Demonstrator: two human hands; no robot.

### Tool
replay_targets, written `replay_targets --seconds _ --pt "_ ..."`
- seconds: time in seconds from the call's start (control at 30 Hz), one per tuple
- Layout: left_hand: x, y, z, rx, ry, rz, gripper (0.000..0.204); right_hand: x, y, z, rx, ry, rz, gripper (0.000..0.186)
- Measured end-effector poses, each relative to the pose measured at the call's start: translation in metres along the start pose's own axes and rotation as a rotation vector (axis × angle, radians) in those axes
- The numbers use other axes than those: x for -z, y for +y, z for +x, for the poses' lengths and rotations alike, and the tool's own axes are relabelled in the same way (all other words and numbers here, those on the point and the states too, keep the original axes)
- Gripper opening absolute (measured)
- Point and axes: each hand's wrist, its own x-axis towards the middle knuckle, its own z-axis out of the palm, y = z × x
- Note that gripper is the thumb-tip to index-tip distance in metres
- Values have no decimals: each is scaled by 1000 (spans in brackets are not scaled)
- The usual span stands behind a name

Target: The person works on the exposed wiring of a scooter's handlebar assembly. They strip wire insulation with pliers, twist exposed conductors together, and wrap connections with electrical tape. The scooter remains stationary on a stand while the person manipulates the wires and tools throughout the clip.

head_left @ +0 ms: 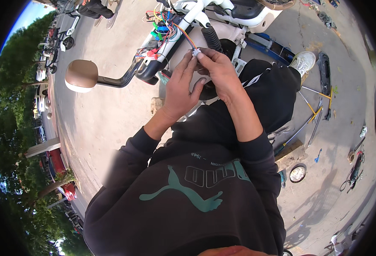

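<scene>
A small white wire connector (196, 52) sits between my fingertips, at the end of a bundle of orange, yellow and dark wires (187, 36). My right hand (220, 73) pinches it with the thumb on top. From the other side, the fingertips of my left hand (180, 87) press against it, while the left thumb stands off lower down. Part of the connector is hidden by my fingers. The wires run up to the opened front of a white scooter (192, 16), where a tangle of coloured wires with green and red connectors (156, 40) is exposed.
A beige mirror (81, 76) on a dark stem sticks out left. Right of my leg lie a yellow-handled tool (315, 114), a spanner (316, 123), a black plastic part (324, 73) and a round bowl (298, 173). A blue metal stand (270, 48) is beside the scooter. Another person (97, 9) stands at upper left.
</scene>
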Motion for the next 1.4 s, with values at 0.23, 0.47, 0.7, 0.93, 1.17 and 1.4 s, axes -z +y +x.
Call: replay_targets --seconds 0.23,0.47,0.7,0.93,1.17,1.4 --pt "0 -29 8 670 -13 -762 36 -5 26 8 305 174 -415 31" --pt "2 -57 32 935 -87 -1237 33 -12 45 2 237 164 -474 30" --pt "20 -69 32 939 -164 -1214 33 -17 44 -4 229 117 -589 27" --pt "34 -77 28 989 -191 -1262 34 -41 55 6 244 -7 -330 32" --pt "33 -68 9 1038 -218 -1243 35 -48 63 -3 263 204 -608 51" --pt "38 -42 45 954 3 -1296 30 -70 87 -96 268 -33 -912 40"
